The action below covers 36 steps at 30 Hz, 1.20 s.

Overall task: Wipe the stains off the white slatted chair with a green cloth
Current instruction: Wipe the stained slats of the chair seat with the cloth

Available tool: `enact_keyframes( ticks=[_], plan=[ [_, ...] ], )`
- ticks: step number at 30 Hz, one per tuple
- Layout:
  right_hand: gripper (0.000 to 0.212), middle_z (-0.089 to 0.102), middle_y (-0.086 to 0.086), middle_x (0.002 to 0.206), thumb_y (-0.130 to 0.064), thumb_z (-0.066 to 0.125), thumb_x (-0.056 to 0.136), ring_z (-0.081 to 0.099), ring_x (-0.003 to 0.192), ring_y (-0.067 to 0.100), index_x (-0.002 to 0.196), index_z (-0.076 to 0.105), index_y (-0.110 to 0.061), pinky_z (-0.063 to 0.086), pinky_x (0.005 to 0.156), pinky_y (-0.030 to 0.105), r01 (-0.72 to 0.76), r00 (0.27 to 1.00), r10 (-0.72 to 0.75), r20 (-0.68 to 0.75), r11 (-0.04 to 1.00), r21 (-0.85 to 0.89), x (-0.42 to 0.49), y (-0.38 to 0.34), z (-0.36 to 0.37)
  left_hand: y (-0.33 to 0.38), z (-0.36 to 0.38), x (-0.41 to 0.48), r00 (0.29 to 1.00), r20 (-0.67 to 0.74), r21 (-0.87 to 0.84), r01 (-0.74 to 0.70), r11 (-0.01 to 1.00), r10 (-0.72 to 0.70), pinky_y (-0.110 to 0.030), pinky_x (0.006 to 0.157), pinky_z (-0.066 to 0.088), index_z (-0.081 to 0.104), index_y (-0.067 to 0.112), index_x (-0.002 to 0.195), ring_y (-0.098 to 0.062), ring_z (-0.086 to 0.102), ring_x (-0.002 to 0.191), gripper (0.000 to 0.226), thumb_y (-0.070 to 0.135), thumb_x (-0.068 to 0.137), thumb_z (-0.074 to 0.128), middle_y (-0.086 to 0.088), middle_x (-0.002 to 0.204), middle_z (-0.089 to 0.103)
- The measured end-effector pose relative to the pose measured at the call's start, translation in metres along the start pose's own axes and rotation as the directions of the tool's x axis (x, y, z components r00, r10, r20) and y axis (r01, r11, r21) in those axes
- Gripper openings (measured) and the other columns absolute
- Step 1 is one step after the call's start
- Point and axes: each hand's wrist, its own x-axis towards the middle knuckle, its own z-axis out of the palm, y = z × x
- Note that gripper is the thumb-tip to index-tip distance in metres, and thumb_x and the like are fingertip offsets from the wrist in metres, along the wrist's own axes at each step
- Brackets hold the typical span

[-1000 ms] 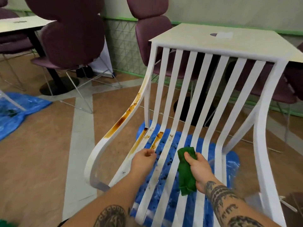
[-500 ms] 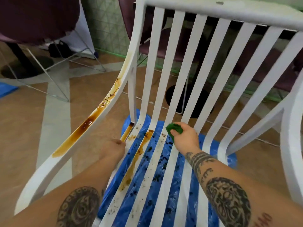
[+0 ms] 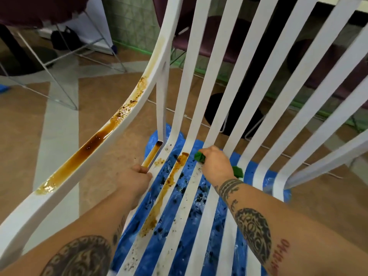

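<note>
The white slatted chair point(image 3: 209, 80) fills the view, seat slats running toward me. A long brown stain point(image 3: 93, 142) pools along its left armrest, and another brown streak point(image 3: 169, 184) runs down a seat slat, with dark specks on the neighbouring slats. My right hand point(image 3: 216, 166) grips the green cloth point(image 3: 200, 157) and presses it on a slat where the seat meets the back. Part of the cloth sticks out behind the wrist. My left hand point(image 3: 133, 181) holds the leftmost seat slat, fingers curled round its edge.
A blue plastic sheet point(image 3: 268, 182) with dark crumbs lies on the brown floor under the chair. Purple chairs point(image 3: 229, 42) with wire legs and a black table base point(image 3: 235, 114) stand beyond the chair back. A green-tiled wall runs behind.
The view has closed in on the seat. My right hand slid the cloth up the slat toward the chair back and bunched it in its fist. My left hand stayed on the left slat.
</note>
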Motion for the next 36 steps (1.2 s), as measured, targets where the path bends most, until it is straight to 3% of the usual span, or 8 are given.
enact_keyframes(
  ticks=[3, 6, 11, 14, 19, 22, 28, 36],
  plan=[
    [0.028, 0.068, 0.011, 0.104, -0.002, 0.053, 0.096, 0.064, 0.087, 0.028, 0.116, 0.07, -0.012, 0.054, 0.073, 0.037, -0.029, 0.978, 0.037, 0.206, 0.999, -0.041, 0.012, -0.009, -0.025, 0.004, -0.002, -0.001, 1.0, 0.01, -0.017, 0.018, 1.0, -0.018, -0.044, 0.102, 0.051, 0.067, 0.023, 0.103, -0.03, 0.063, 0.11, 0.01, 0.018, 0.094, 0.068, -0.007, 0.118, 0.063],
    [0.026, 0.064, 0.012, 0.098, 0.0, 0.052, 0.095, 0.058, 0.076, 0.023, 0.109, 0.069, -0.014, 0.049, 0.063, 0.033, -0.058, 0.991, 0.058, 0.118, 0.998, -0.002, 0.022, -0.01, -0.043, 0.008, -0.005, -0.002, 1.0, 0.005, -0.002, 0.018, 1.0, -0.018, -0.037, 0.104, 0.047, 0.068, 0.017, 0.116, -0.024, 0.054, 0.112, 0.02, 0.019, 0.095, 0.068, -0.003, 0.119, 0.058],
    [0.053, 0.056, 0.011, 0.118, 0.014, 0.052, 0.089, 0.058, 0.103, 0.032, 0.131, 0.064, -0.016, 0.051, 0.089, 0.041, 0.033, 0.999, -0.033, 0.01, 0.997, -0.067, -0.004, 0.0, -0.012, 0.013, -0.011, -0.009, 1.0, 0.0, 0.033, 0.014, 0.999, -0.014, -0.036, 0.092, 0.048, 0.066, 0.012, 0.126, -0.026, 0.053, 0.106, 0.029, 0.018, 0.098, 0.064, -0.007, 0.119, 0.059],
    [0.055, 0.057, 0.009, 0.116, 0.014, 0.051, 0.088, 0.058, 0.104, 0.031, 0.133, 0.065, -0.016, 0.051, 0.088, 0.038, 0.043, 0.999, -0.042, 0.028, 0.998, -0.045, -0.014, 0.001, -0.008, 0.012, -0.015, -0.013, 1.0, 0.001, 0.109, 0.02, 0.994, -0.02, -0.033, 0.081, 0.047, 0.068, 0.015, 0.124, -0.021, 0.052, 0.095, 0.027, 0.017, 0.097, 0.064, -0.004, 0.107, 0.057],
    [0.033, 0.07, 0.012, 0.107, 0.002, 0.05, 0.096, 0.06, 0.075, 0.023, 0.118, 0.068, -0.014, 0.05, 0.062, 0.034, 0.043, 0.938, -0.025, 0.346, 0.998, -0.046, -0.008, -0.012, -0.038, 0.013, -0.019, -0.018, 1.0, 0.001, 0.183, -0.001, 0.983, 0.001, -0.029, 0.081, 0.044, 0.069, 0.017, 0.122, -0.016, 0.05, 0.094, 0.025, 0.018, 0.098, 0.064, -0.001, 0.106, 0.056],
    [0.042, 0.07, 0.015, 0.105, 0.008, 0.049, 0.093, 0.062, 0.072, 0.027, 0.124, 0.067, -0.014, 0.052, 0.059, 0.035, -0.049, 0.987, 0.045, 0.154, 0.999, 0.023, 0.0, -0.009, -0.04, 0.014, -0.018, -0.015, 0.999, 0.006, 0.239, -0.034, 0.971, 0.033, -0.029, 0.079, 0.046, 0.071, 0.018, 0.113, -0.013, 0.051, 0.084, 0.017, 0.019, 0.097, 0.064, 0.003, 0.092, 0.057],
    [0.053, 0.056, 0.012, 0.127, 0.011, 0.053, 0.091, 0.058, 0.109, 0.033, 0.138, 0.06, -0.013, 0.051, 0.094, 0.04, 0.01, 0.999, -0.009, 0.047, 0.999, -0.033, -0.017, -0.004, -0.009, 0.008, -0.015, -0.003, 0.997, -0.004, 0.315, -0.073, 0.946, 0.078, -0.031, 0.073, 0.049, 0.069, 0.019, 0.095, -0.015, 0.053, 0.075, 0.005, 0.018, 0.096, 0.064, 0.0, 0.085, 0.059],
    [0.032, 0.066, 0.012, 0.114, -0.004, 0.053, 0.097, 0.064, 0.091, 0.03, 0.123, 0.068, -0.015, 0.057, 0.078, 0.041, 0.048, 0.935, -0.057, 0.351, 0.998, 0.034, -0.033, -0.02, -0.031, 0.009, -0.014, -0.005, 0.994, -0.01, 0.345, -0.097, 0.934, 0.107, -0.032, 0.076, 0.051, 0.069, 0.02, 0.092, -0.017, 0.055, 0.081, 0.008, 0.014, 0.094, 0.064, 0.001, 0.086, 0.06]
  ],
)
